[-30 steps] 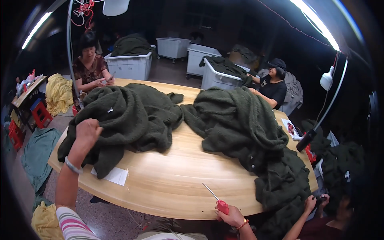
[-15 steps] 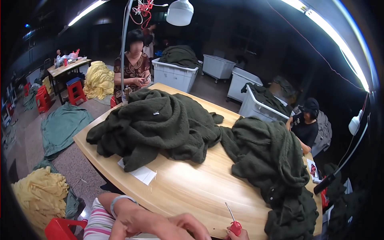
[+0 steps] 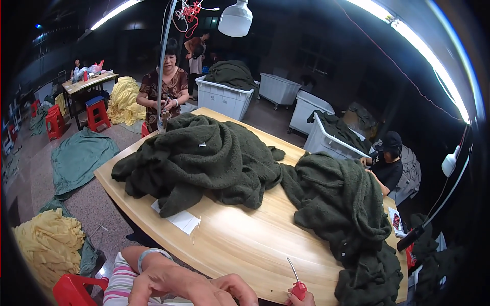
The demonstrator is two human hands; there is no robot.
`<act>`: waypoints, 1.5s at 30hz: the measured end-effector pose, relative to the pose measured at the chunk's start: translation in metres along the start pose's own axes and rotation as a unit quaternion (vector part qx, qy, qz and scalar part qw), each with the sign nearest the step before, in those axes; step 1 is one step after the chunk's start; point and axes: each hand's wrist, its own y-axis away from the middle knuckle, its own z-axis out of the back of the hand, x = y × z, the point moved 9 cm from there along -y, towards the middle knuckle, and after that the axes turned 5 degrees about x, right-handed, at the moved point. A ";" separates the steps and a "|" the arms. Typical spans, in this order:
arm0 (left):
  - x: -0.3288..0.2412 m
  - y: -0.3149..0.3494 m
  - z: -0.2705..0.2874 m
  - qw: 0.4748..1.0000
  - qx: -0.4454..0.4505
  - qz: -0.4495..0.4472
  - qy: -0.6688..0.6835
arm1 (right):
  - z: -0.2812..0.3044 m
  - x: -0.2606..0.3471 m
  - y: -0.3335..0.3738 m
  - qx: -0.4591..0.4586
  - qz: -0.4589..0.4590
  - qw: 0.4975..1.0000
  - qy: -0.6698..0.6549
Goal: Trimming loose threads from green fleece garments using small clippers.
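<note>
We hold a red-handled tool with a slim metal shaft in our closed right hand.
It tilts at the near edge of a pale wood-grained table, where a dark green fleecy heap lies left, a second heap right. Our left hand has loosely bent fingers; we cannot tell whether it holds anything.

Operator Attire: Sleeve and Wrist

The person is wearing a sleeve with pink, white and grey stripes, stopping short of the left wrist. A smooth, rounded, pale grey bangle is encircling that wrist. The left hand and right hand are showing bare fingers.
</note>
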 end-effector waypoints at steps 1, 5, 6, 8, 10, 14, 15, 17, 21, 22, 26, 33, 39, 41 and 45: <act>0.000 0.001 0.000 1.000 0.001 0.004 -0.004 | 0.000 -0.001 0.000 0.000 0.000 1.000 0.001; -0.002 0.001 0.000 0.997 -0.046 -0.053 -0.015 | -0.001 0.000 0.001 -0.002 -0.004 1.000 -0.022; -0.002 0.001 0.001 0.997 -0.043 -0.044 -0.052 | -0.001 -0.001 0.001 -0.004 -0.013 1.000 -0.020; -0.003 -0.002 0.003 0.995 -0.037 -0.036 -0.087 | 0.000 -0.006 -0.001 -0.006 -0.011 1.000 -0.020; 0.000 -0.005 -0.002 0.997 0.000 -0.019 -0.081 | 0.001 -0.007 0.000 -0.010 -0.010 1.000 -0.020; 0.005 0.002 -0.005 0.998 0.012 -0.023 -0.062 | 0.000 -0.003 0.002 -0.013 -0.008 1.000 -0.027; 0.005 0.002 -0.005 0.998 0.013 -0.021 -0.062 | 0.000 -0.003 0.003 -0.011 -0.008 1.000 -0.025; 0.007 0.002 -0.005 0.998 0.014 -0.019 -0.062 | -0.002 0.000 0.004 -0.007 -0.004 0.999 -0.041; 0.008 -0.002 0.002 0.995 -0.026 -0.067 -0.072 | -0.001 -0.004 0.006 -0.006 -0.009 0.999 -0.048; 0.006 -0.005 0.002 0.992 -0.052 -0.080 -0.079 | -0.001 -0.005 0.005 -0.006 -0.009 0.999 -0.048; 0.017 0.001 0.000 0.991 0.079 -0.051 -0.099 | -0.001 -0.006 0.003 -0.015 -0.001 0.999 -0.037; 0.016 -0.003 0.005 0.998 -0.011 -0.030 -0.052 | 0.001 -0.015 -0.001 -0.012 -0.017 0.999 -0.037; 0.047 0.025 0.033 0.996 -0.056 -0.055 0.030 | -0.002 -0.008 0.003 -0.003 -0.018 0.997 -0.072; 0.083 0.043 0.072 0.992 -0.112 -0.014 0.059 | -0.006 0.004 0.004 -0.003 -0.026 0.997 -0.078; 0.178 0.090 0.152 0.940 -0.290 0.108 0.147 | 0.000 -0.004 0.004 0.008 -0.051 0.996 -0.068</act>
